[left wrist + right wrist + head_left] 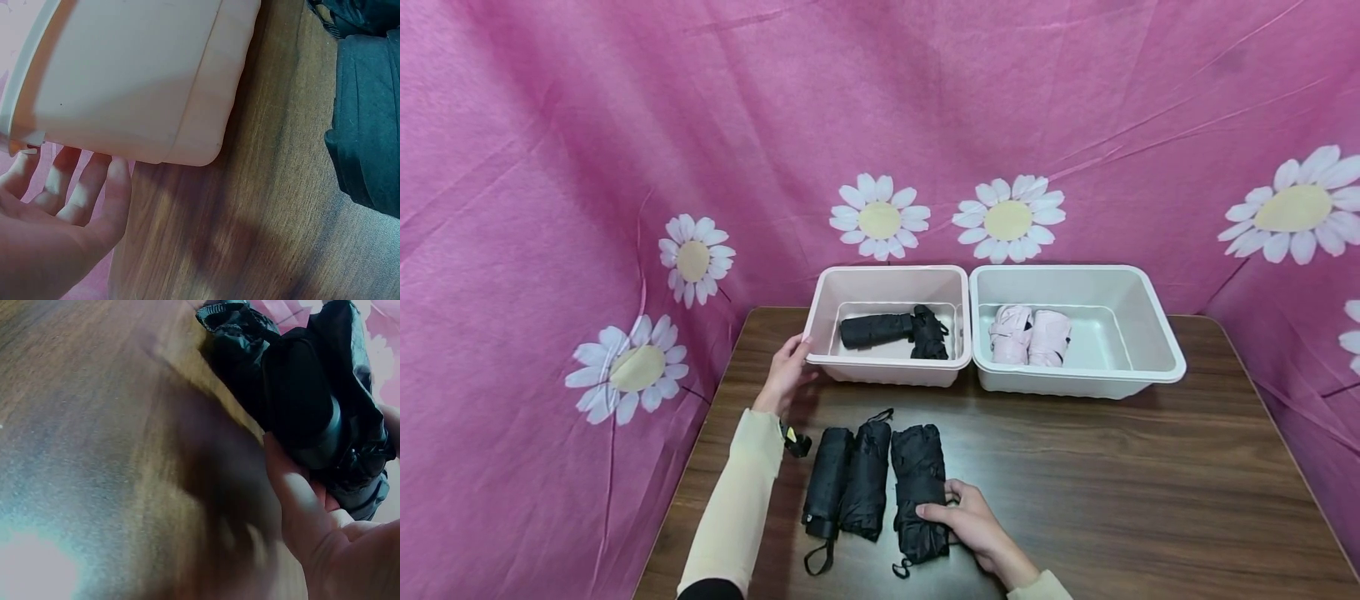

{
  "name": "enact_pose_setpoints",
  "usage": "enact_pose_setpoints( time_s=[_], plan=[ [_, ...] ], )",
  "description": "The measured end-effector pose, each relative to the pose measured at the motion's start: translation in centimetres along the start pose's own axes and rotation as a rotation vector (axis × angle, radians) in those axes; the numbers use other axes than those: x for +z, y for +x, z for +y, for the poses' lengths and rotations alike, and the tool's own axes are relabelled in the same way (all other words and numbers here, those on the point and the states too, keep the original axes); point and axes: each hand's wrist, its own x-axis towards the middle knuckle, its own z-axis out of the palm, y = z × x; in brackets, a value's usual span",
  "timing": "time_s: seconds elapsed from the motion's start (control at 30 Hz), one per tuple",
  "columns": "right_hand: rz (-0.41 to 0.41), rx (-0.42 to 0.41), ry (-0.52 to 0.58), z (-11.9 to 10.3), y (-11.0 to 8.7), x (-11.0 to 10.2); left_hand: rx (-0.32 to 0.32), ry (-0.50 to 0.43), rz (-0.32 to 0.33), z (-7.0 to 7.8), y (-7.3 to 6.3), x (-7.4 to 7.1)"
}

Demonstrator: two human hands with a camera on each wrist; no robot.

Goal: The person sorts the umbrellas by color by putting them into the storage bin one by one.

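My left hand (786, 372) is at the left end of the pale pink bin (887, 372); its thumb is at the rim and its fingers (117, 187) touch the outer wall. Near the table's front, my right hand (973, 521) grips a folded black umbrella (919, 467) from its right side, with the thumb across it. In the right wrist view that umbrella (300, 394) casts a shadow on the wood. Left of it, two more folded black umbrellas (827, 475) (868, 479) lie side by side on the table. Inside the pink bin are black folded umbrellas (876, 330) (928, 333).
A pale whitish-green bin (1082, 382) stands right beside the pink one and holds two light pink folded umbrellas (1011, 333) (1048, 337). Both bins sit at the back of the wooden table (1112, 483). Behind hangs a pink cloth (925, 100) with daisies.
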Motion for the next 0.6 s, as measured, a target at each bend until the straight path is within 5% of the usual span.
enact_pose_setpoints(
  time_s=[0.27,0.6],
  plan=[
    [-0.053,-0.048,0.027,-0.7,-0.3,-0.2,0.009,0.008,0.007,-0.1,0.0,0.0],
    [-0.028,-0.108,-0.083,-2.6,-1.0,-0.1,0.003,0.003,0.008,-0.2,0.0,0.0]
  ],
)
